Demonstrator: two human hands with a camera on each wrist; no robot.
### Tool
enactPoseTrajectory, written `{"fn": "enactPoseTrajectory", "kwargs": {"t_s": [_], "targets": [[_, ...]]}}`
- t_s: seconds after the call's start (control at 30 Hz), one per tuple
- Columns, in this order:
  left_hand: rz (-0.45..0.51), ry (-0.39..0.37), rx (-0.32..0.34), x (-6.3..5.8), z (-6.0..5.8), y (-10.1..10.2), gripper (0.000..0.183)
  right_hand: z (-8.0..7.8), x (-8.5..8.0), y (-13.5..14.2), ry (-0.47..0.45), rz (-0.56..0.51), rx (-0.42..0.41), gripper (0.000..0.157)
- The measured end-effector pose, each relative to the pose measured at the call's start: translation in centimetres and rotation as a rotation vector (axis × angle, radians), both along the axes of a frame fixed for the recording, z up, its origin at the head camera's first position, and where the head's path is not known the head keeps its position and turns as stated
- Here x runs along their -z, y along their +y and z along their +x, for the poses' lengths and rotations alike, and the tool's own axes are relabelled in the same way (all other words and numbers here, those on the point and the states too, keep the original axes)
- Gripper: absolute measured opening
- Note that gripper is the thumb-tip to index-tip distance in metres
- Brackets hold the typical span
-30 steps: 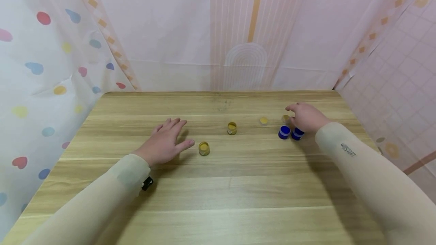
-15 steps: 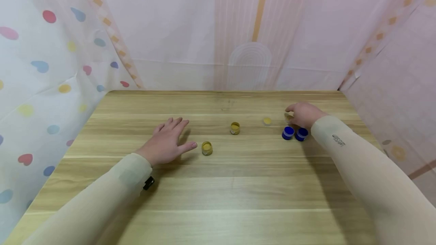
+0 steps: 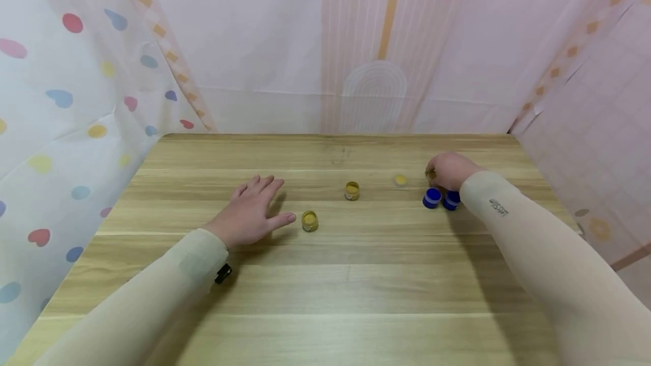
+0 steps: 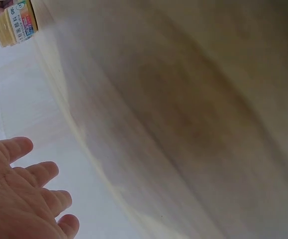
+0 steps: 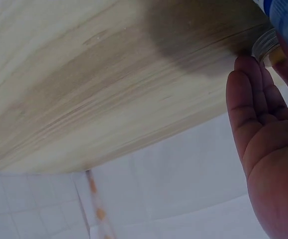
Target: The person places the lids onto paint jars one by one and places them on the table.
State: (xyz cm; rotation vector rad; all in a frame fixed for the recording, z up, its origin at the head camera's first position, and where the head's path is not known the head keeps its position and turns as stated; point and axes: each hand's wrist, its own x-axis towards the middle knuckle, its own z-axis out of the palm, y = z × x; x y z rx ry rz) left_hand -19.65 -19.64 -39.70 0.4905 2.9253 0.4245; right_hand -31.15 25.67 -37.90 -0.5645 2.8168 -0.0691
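My right hand point(image 3: 452, 171) is at the back right, its fingertips on a clear-rimmed jar lid point(image 5: 266, 47) with yellow on it. In the right wrist view the lid sits between thumb and fingers, at the table surface. Right below this hand stand two blue paint jars point(image 3: 432, 198), the right one partly under the wrist. My left hand point(image 3: 248, 213) hovers with fingers spread, the thumb tip close to an open yellow paint jar point(image 3: 309, 221). That jar's printed label point(image 4: 22, 22) shows in the left wrist view.
A second open yellow paint jar point(image 3: 352, 191) stands farther back, near the middle. Another yellow-smeared lid point(image 3: 400, 180) lies between it and the right hand. Patterned cloth point(image 3: 264, 44) hangs behind and beside the wooden table point(image 3: 325, 287).
The right hand's fingers have closed in on the lid near the blue jars. The left hand keeps its place by the yellow jar. The head view has shifted slightly.
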Motion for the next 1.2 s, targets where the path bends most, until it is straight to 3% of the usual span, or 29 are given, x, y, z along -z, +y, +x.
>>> {"fn": "enactPoseTrajectory", "kwargs": {"t_s": [0.57, 0.93, 1.2], "targets": [[0.023, -0.037, 0.067, -0.4, 0.0, 1.4, 0.094, 0.0, -0.5, 0.3, -0.027, 0.019, 0.037, 0.032], [0.020, -0.053, 0.106, 0.0, -0.3, 3.9, 0.078, -0.2, -0.4, -0.3, -0.052, 0.022, 0.052, 0.034], [0.024, -0.136, 0.086, 0.3, -0.8, 4.8, 0.045, -0.3, -0.4, -0.7, -0.070, 0.024, 0.078, 0.038]]}}
